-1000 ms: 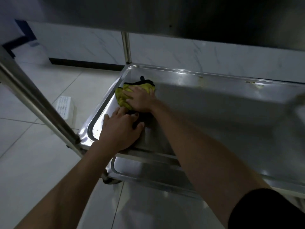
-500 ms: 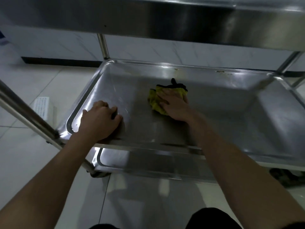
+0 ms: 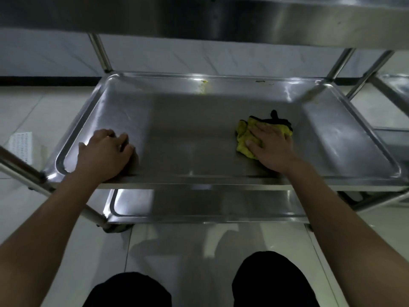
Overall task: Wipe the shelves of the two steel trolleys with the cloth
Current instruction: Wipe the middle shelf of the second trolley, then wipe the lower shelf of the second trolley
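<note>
Two hands, the left hand (image 3: 104,154) and right hand (image 3: 271,149). One yellow cloth (image 3: 245,135). Three steel shelves: top shelf (image 3: 221,21), middle shelf (image 3: 188,134), bottom shelf (image 3: 199,204). One white perforated box (image 3: 21,146) on the floor.

The right hand (image 3: 271,147) has pushed the cloth (image 3: 245,138) from the left corner of the middle shelf (image 3: 188,134) across toward its right side.
</note>
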Motion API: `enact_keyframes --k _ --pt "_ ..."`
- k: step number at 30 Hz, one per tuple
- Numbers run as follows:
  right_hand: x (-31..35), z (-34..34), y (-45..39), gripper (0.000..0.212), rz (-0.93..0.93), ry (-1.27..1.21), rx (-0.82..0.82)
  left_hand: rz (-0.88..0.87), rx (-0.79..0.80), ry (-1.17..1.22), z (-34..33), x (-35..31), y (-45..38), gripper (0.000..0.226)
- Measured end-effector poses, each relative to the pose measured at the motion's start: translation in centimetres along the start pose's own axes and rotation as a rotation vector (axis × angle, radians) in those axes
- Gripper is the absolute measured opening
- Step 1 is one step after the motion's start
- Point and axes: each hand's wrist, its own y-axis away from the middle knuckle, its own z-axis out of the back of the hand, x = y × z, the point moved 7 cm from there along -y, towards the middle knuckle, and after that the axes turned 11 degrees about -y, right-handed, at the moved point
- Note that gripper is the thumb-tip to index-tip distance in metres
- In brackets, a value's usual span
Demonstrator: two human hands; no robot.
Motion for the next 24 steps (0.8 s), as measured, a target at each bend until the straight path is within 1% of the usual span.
enact_keyframes --k 2,4,6,8,10,12,16,18,20,21,22,24 --pt "2.1 -0.7 0.1 0.058 0.022 0.02 -0.041 0.006 0.027 0.015 0.2 -0.7 -0.3 0.035" --pt "5.6 -2.1 0.7 0.053 0.081 0.01 -0.064 -0.015 0.031 0.026 0.7 -2.1 -0.1 0.031" --pt "9.2 -3.9 1.7 0.046 0.139 0.0 -0.043 -0.038 0.009 0.076 1.4 -4.0 0.6 0.03" --pt "11.8 -4.9 2.9 0.039 0.165 -0.006 -0.024 -0.072 0.024 0.101 2.0 -6.1 1.9 0.033" --pt "13.2 -4.9 4.4 0.036 0.186 -0.003 -0.033 -0.129 0.08 0.081 2.6 -7.9 3.4 0.034" --pt "14.0 -4.4 5.9 0.039 0.213 -0.012 -0.048 -0.168 0.144 0.096 3.5 -9.2 4.8 0.032" --pt "14.5 -3.0 7.9 0.04 0.151 -0.058 0.045 -0.154 0.293 0.2 5.8 -9.8 8.2 0.027" --pt "15.6 -1.2 9.5 0.036 0.165 -0.167 0.038 -0.119 0.34 0.234 7.1 -9.2 10.2 0.032" --pt "16.8 0.9 11.8 0.027 0.176 -0.413 0.001 -0.106 0.414 0.232 8.3 -8.4 12.5 0.039" --pt "17.2 1.6 12.9 0.025 0.125 -0.562 0.036 -0.103 0.442 0.217 9.0 -8.0 13.7 0.041" --pt "17.8 2.0 14.0 0.026 0.069 -0.632 0.099 -0.099 0.452 0.202 9.9 -7.5 14.8 0.043" --pt "19.0 2.9 16.3 0.034 0.01 -0.517 0.202 -0.086 0.458 0.184 12.1 -6.3 16.8 0.043"
